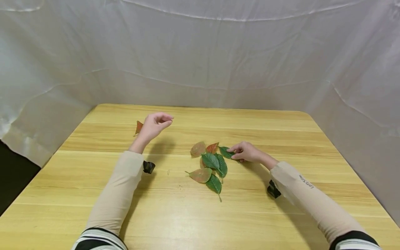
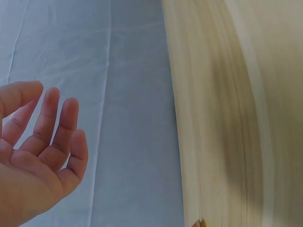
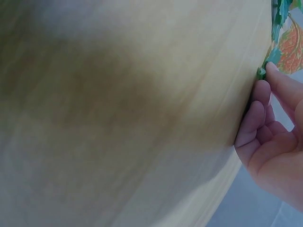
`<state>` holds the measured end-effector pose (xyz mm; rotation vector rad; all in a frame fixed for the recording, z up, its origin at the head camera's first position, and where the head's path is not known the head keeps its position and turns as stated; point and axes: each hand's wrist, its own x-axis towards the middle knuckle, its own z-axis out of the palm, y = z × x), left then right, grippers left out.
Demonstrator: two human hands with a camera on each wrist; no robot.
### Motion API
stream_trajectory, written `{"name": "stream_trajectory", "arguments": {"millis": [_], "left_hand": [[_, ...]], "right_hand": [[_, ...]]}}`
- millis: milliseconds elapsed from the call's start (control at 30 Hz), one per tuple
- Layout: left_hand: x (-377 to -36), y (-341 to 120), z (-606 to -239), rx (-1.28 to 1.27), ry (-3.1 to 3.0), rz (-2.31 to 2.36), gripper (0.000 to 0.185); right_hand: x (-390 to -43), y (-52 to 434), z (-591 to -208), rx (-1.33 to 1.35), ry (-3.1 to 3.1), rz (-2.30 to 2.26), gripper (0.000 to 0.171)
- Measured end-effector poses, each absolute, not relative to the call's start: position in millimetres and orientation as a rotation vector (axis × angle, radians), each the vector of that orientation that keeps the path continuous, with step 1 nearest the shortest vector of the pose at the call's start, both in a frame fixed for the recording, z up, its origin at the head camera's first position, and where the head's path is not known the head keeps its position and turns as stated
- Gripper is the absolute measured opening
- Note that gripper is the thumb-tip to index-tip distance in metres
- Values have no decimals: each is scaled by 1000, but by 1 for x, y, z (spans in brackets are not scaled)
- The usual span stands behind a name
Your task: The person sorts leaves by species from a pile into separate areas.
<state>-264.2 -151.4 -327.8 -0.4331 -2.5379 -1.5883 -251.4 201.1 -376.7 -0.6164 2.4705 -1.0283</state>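
Several artificial leaves lie in a loose cluster at mid-table in the head view. At its right side my right hand (image 1: 248,152) pinches a green leaf (image 1: 224,151) between thumb and index finger, low against the tabletop. The right wrist view shows the thumb and fingertip on this green leaf (image 3: 271,57), with an orange-red leaf (image 3: 291,47) behind. My left hand (image 1: 153,125) hovers over the table, its fingers loosely bent; in the left wrist view the palm of this left hand (image 2: 42,146) holds nothing. Partly hidden behind it lies a red-orange leaf (image 1: 139,127).
In the cluster, green leaves (image 1: 210,160) overlap brownish-orange leaves (image 1: 201,175) and a red leaf (image 1: 212,148). The wooden table (image 1: 175,222) has rounded far corners. Pale cloth (image 1: 200,62) hangs behind it and along both sides.
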Motion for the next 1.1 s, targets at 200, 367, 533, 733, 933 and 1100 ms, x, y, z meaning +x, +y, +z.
{"name": "stream_trajectory", "arguments": {"millis": [200,367,533,733,933,1100], "left_hand": [[-264,-140,-335,-573,-2548,-1558,19],[-266,-132,-342,-661,-2593,-1524,19],[-268,-125,-347,-757,-2639,-1502,18],[-274,-118,-352,-971,-2694,-1458,20],[-279,-111,-357,-1037,-2757,-1417,22],[-280,-105,-359,-1100,-2838,-1333,24]], "right_hand": [[-252,202,-378,-619,2478,-1016,33],[-253,203,-378,-613,2478,-1016,33],[-253,204,-379,-626,2482,-1008,33],[-253,204,-380,-628,2472,-1027,33],[-253,204,-380,-613,2469,-1029,33],[-251,203,-377,-631,2454,-1045,33]]}}
